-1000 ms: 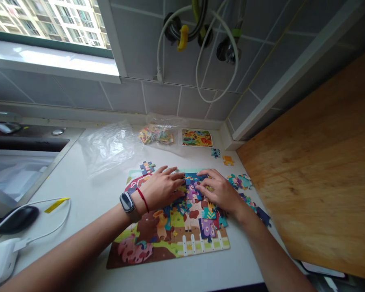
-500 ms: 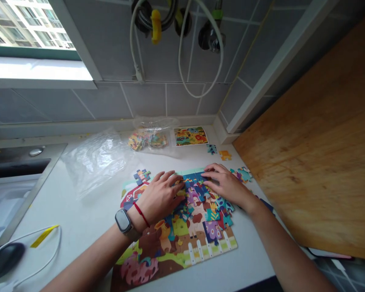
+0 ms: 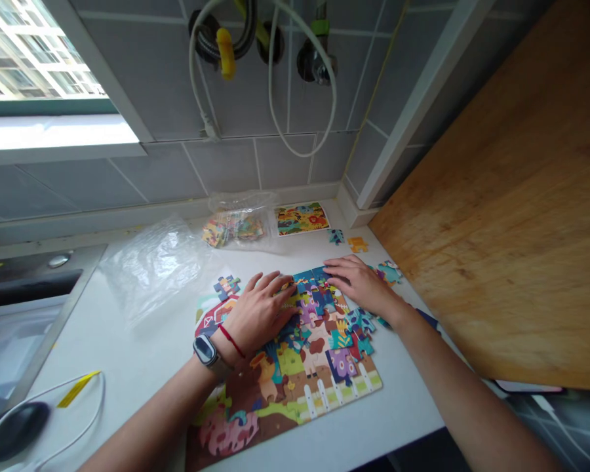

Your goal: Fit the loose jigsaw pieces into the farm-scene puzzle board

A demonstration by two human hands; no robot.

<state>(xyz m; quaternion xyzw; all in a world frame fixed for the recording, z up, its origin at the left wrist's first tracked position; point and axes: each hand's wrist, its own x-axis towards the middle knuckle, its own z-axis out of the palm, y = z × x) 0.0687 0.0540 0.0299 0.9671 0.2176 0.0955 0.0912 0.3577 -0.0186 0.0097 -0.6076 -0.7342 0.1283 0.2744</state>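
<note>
A colourful farm-scene jigsaw puzzle (image 3: pixel 270 419) lies on the white counter, with a pink pig, a barn and a white fence on it. My left hand (image 3: pixel 263 308), wearing a watch and a red cord, rests flat on its upper middle, fingers spread. At the upper right edge, my right hand (image 3: pixel 358 283) lies with fingers stretched over the dark blue puzzle pieces (image 3: pixel 309 278). Several loose pieces sit on top of the puzzle, among them a purple piece (image 3: pixel 341 364) and a teal piece (image 3: pixel 341 337). What lies beneath both palms is hidden.
Behind the puzzle are a clear plastic bag (image 3: pixel 152 269), a bag of puzzle pieces (image 3: pixel 236 226) and a picture card (image 3: pixel 302 217). Loose pieces include an orange piece (image 3: pixel 358 244). A sink (image 3: pixel 24 328) is at left, a wooden panel (image 3: pixel 496 216) at right.
The view has shifted slightly. My right hand has moved a little away from me and to the right over the puzzle's edge, uncovering more blue pieces. My left hand stays put.
</note>
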